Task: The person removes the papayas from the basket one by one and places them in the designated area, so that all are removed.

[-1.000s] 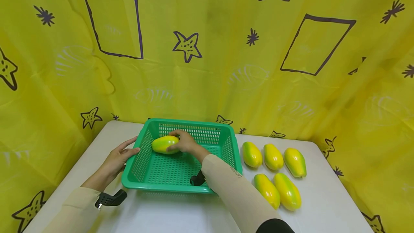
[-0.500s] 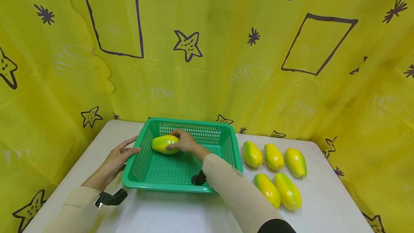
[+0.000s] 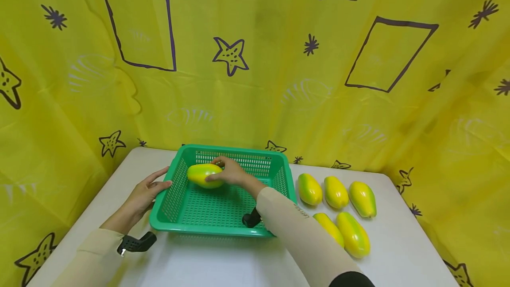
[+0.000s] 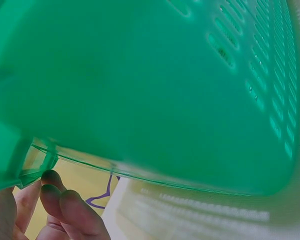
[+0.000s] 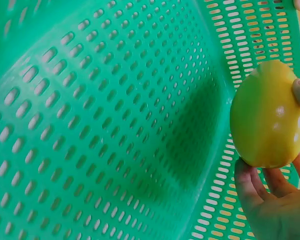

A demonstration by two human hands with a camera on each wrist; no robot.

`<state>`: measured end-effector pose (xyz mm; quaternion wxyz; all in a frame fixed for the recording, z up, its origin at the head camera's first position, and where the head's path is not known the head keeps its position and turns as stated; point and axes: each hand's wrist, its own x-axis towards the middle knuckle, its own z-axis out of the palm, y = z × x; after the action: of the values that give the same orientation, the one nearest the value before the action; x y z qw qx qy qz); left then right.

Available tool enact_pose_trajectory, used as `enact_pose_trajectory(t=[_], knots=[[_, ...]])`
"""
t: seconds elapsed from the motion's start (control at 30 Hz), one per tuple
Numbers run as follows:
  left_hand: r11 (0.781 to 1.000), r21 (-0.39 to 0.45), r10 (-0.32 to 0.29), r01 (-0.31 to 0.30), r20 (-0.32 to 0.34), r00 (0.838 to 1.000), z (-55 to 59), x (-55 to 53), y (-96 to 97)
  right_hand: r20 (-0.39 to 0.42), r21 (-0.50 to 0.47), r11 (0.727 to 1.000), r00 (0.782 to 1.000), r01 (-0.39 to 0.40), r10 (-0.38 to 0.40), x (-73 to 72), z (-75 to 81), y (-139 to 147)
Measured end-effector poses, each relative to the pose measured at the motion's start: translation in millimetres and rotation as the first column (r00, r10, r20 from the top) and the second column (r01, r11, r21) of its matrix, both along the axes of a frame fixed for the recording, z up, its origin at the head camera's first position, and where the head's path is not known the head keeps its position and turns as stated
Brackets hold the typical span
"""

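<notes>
A yellow-green papaya (image 3: 201,175) is gripped in my right hand (image 3: 233,172), inside the left back part of the green plastic basket (image 3: 211,233). Thumb and fingers hold opposite sides of the papaya (image 5: 267,117) in the right wrist view; its shadow lies on the basket's perforated floor, apart from the fruit. My left hand (image 3: 142,193) holds the basket's left rim, thumb on top. In the left wrist view, curled fingers (image 4: 77,210) show below the rim, and the basket's outer wall (image 4: 140,110) fills most of the picture.
Several more papayas rest on the white table right of the basket, among them a back one (image 3: 310,189) and a front one (image 3: 353,234). My right forearm partly covers another papaya (image 3: 330,229). A yellow patterned curtain (image 3: 255,101) stands behind the table (image 3: 402,234).
My right hand has shifted slightly up and to the right with the papaya, its forearm moving right as well. The left hand and the basket have stayed nearly still.
</notes>
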<state>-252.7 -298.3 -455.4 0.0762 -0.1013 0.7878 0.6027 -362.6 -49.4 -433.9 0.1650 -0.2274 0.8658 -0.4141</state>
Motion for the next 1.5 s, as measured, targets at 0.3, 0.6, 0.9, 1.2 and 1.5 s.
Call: enact_pose_trajectory(t=[0.3, 0.6, 0.9, 1.2, 1.5], knots=[[1.0, 0.012, 0.0, 0.0, 0.001, 1.0, 0.4, -1.5, 1.2, 0.041, -0.003, 1.0, 0.999, -0.029, 0.029, 1.5, 14.6, 16], [1.0, 0.009, -0.003, 0.003, 0.005, 1.0, 1.3, -2.8, 2.0, 0.083, -0.023, 0.996, 0.992, -0.092, 0.093, 9.5, 28.6, 37], [1.0, -0.005, -0.011, 0.011, 0.006, 1.0, 2.1, -3.0, 2.0, 0.176, -0.042, 0.989, 0.973, -0.142, 0.147, 18.4, 41.2, 60], [1.0, 0.005, -0.012, 0.012, -0.001, 1.0, 4.2, -1.6, 1.3, 0.178, 0.021, 0.99, 0.975, -0.142, 0.136, 27.3, 59.9, 89], [1.0, -0.016, -0.013, 0.013, -0.002, 1.0, 3.2, 2.2, 1.9, 0.166, 0.077, 0.99, 0.981, -0.118, 0.104, 35.5, 69.5, 118]])
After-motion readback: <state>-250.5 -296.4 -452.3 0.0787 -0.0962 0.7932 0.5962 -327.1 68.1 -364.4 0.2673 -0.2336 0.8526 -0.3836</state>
